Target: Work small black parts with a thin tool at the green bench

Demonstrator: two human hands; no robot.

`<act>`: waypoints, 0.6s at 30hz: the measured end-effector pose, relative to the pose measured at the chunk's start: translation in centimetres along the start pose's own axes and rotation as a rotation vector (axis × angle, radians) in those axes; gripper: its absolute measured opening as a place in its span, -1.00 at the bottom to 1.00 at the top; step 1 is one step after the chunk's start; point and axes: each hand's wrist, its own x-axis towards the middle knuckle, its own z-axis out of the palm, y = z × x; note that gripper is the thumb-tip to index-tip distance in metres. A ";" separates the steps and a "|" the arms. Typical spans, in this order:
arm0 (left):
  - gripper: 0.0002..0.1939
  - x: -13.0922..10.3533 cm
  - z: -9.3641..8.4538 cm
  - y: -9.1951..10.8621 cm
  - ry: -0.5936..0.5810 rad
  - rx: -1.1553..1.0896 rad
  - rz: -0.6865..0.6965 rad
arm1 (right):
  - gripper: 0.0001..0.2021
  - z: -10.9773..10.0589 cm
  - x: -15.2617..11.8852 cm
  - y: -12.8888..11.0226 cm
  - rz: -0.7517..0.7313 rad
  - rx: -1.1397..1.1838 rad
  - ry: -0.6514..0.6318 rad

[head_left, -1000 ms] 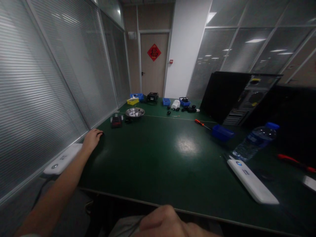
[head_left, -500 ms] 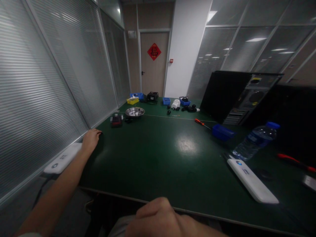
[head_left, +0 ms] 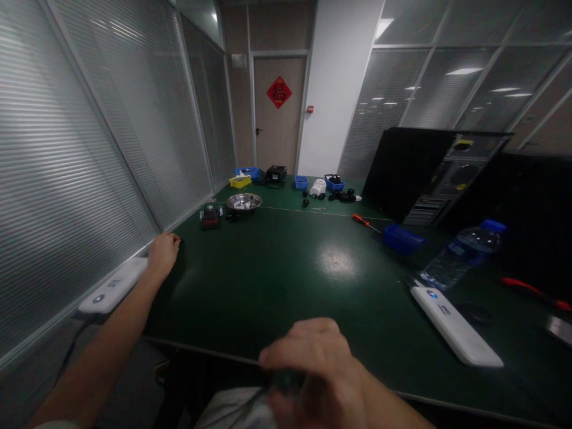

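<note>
My left hand [head_left: 164,254] rests at the left edge of the green table [head_left: 268,268], its fingers bent together at a small dark thing I cannot make out. Beside its wrist lies a white device [head_left: 114,287] with a cable. Over the table's front edge, my right hand [head_left: 313,357] is raised with curled fingers; it is blurred, and whether anything sits between the fingers cannot be seen. Beyond my left hand are a dark red-and-black object [head_left: 211,218] and a metal dish [head_left: 244,202] with small pieces in it.
On the right stand a water bottle [head_left: 465,253], a blue bin [head_left: 403,239], a second white device [head_left: 456,328] and a black computer case [head_left: 406,173]. An orange screwdriver [head_left: 361,220] lies near the bin. Small bins and black parts line the far end.
My right hand has risen from the bottom edge and moved slightly right, its curled fingers now showing. My left hand has shifted slightly left.
</note>
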 end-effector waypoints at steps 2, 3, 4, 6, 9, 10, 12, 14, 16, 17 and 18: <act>-0.66 0.2 0.0 -0.2 -0.004 -0.011 -0.015 | -0.77 -2.0 0.2 3.4 0.020 -0.075 -0.045; -0.66 0.3 -0.1 -0.2 -0.012 -0.034 -0.023 | -0.76 -2.9 0.2 5.3 0.138 -0.136 -0.102; -0.68 0.4 -0.2 0.1 -0.028 -0.073 -0.030 | -0.77 -3.8 0.0 7.2 0.239 -0.188 -0.162; -0.71 0.4 -0.5 1.5 -0.087 -0.190 -0.017 | -0.77 -5.0 -0.8 10.6 0.404 -0.307 -0.315; -0.76 -1.1 -1.2 6.4 -0.266 -0.414 0.138 | -0.78 -5.4 -2.1 13.5 0.463 -0.357 -0.455; -0.76 -2.1 -1.4 8.7 -0.345 -0.487 0.226 | -0.78 -5.2 -2.5 13.8 0.466 -0.363 -0.460; -0.75 -4.5 -1.6 13.9 -0.456 -0.630 0.426 | -0.77 -4.8 -2.9 14.1 0.463 -0.371 -0.446; -0.77 -7.1 -1.7 18.8 -0.527 -0.736 0.606 | -0.77 -4.5 -3.0 14.0 0.454 -0.376 -0.433; -0.80 -9.3 -1.7 22.7 -0.550 -0.795 0.739 | -0.77 -4.4 -3.2 14.1 0.447 -0.378 -0.420; -0.80 -10.1 -1.6 24.1 -0.560 -0.813 0.763 | -0.77 -4.3 -3.4 14.2 0.446 -0.378 -0.414; -0.80 -10.7 -1.6 25.1 -0.571 -0.824 0.763 | -0.77 -4.3 -3.5 14.4 0.446 -0.377 -0.409</act>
